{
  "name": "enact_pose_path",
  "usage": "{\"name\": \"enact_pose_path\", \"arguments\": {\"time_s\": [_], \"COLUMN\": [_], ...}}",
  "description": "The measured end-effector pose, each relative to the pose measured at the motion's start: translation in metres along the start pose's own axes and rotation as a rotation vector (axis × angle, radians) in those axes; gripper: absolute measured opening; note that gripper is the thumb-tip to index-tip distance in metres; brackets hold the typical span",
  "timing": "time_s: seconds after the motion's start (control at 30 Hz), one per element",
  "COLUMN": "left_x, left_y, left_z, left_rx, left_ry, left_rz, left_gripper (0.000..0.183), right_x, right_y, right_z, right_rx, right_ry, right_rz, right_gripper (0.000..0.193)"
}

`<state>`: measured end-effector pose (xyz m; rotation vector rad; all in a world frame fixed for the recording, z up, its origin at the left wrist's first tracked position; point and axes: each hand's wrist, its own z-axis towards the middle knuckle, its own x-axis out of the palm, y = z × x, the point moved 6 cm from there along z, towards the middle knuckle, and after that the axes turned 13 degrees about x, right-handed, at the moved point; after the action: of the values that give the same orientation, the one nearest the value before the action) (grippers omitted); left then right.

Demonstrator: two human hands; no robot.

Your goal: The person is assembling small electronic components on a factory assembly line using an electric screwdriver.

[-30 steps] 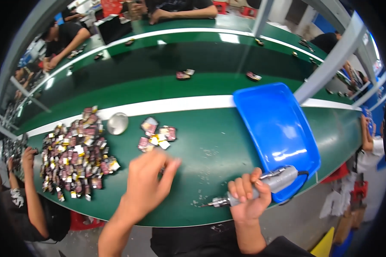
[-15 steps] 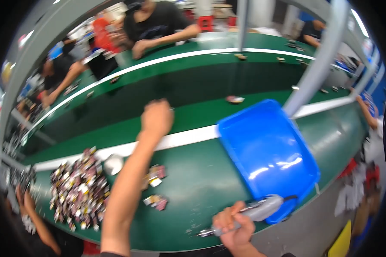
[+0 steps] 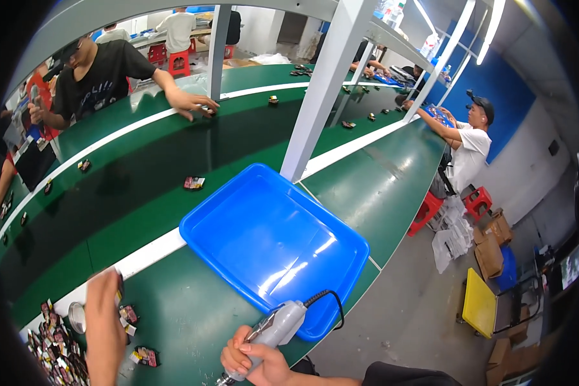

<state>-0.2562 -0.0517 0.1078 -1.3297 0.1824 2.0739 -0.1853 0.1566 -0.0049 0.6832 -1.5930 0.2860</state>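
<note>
In my right hand [image 3: 260,360] is a grey electric screwdriver [image 3: 280,328], with my fingers wrapped round its body. Its metal tip points down to the left, and a black cord loops from the other end. My left hand [image 3: 104,293] is over the near edge of the belt, smeared by motion, so its fingers are unclear. Beside it lie a round metal dish [image 3: 76,317] and a few small black parts with pink and white labels [image 3: 128,314]. One similar labelled part [image 3: 145,356] rests nearer to me. A heap of such parts [image 3: 56,347] is at the lower left.
A blue plastic tray [image 3: 202,248] lies on the green worktop, under a grey metal post [image 3: 321,90]. Beyond runs a dark conveyor belt [image 3: 141,193] carrying scattered parts, one [image 3: 194,183] nearby. A co-worker's hand [image 3: 190,103] reaches over its far side. Another person in white [image 3: 473,154] works at the right.
My view has turned to the right, so the tray and heap appear further left. My left hand has drawn back from over the belt toward the worktop. The screwdriver stays in my right hand.
</note>
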Motion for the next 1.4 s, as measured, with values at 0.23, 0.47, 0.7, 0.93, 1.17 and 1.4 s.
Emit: {"name": "enact_pose_path", "arguments": {"time_s": [0.23,0.47,0.7,0.93,1.17,1.4], "left_x": [-0.008,-0.006,-0.009,-0.001,0.000,0.004], "left_y": [-0.109,-0.126,-0.119,-0.127,-0.126,-0.128], "left_z": [-0.124,-0.168,-0.171,-0.178,-0.184,-0.193], "left_rx": [-0.157,-0.274,-0.270,0.039,0.024,-0.051], "left_ry": [0.266,0.237,0.194,0.061,0.052,0.053], "left_rz": [-0.038,-0.018,-0.121,0.108,0.144,0.113], "left_gripper": [0.051,0.052,0.046,0.029,0.028,0.032], "right_x": [0.009,0.039,0.045,0.021,0.025,0.041], "right_y": [-0.006,-0.080,-0.124,-0.142,-0.136,-0.111], "right_z": [-0.007,-0.028,-0.049,-0.059,-0.053,-0.041], "right_rx": [0.046,0.284,0.428,0.408,0.362,0.332], "right_ry": [0.004,0.089,-0.185,-0.237,-0.232,0.001], "right_rz": [-0.057,-0.105,-0.187,-0.324,-0.394,-0.455], "right_gripper": [0.006,0.004,0.011,0.009,0.015,0.011]}}
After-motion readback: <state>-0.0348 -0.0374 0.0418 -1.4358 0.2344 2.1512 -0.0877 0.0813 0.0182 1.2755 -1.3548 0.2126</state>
